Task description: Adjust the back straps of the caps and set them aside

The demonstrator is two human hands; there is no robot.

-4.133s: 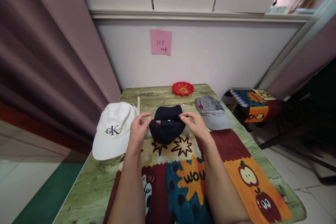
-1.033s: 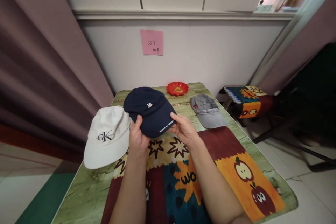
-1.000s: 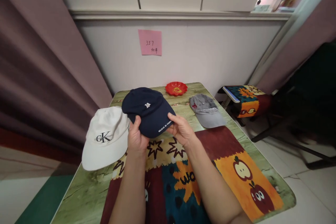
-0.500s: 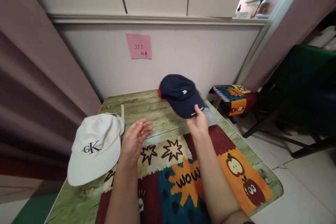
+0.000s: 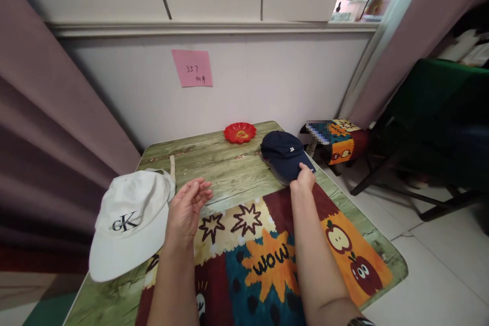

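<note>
A navy baseball cap (image 5: 284, 155) with a small white emblem is at the right back of the table, and my right hand (image 5: 304, 179) grips its brim, thumb on top. Under the cap a clear see-through object shows in part; its kind I cannot tell. My left hand (image 5: 190, 206) hovers over the table with fingers loosely curled and apart, holding nothing. Just left of it lies a white baseball cap (image 5: 132, 221) with black "CK" lettering, its brim pointing toward me and its strap trailing behind.
A red scalloped dish (image 5: 240, 133) sits at the table's back edge. The wood-patterned table (image 5: 202, 155) bears a colourful printed mat (image 5: 263, 265). A pink note (image 5: 192, 68) sticks to the wall. To the right stand a low stool (image 5: 342, 142) with matching cloth and a dark chair (image 5: 431, 127).
My right hand has moved the navy cap right and down, uncovering the red dish. My left hand stays nearly where it was. The view has shifted slightly.
</note>
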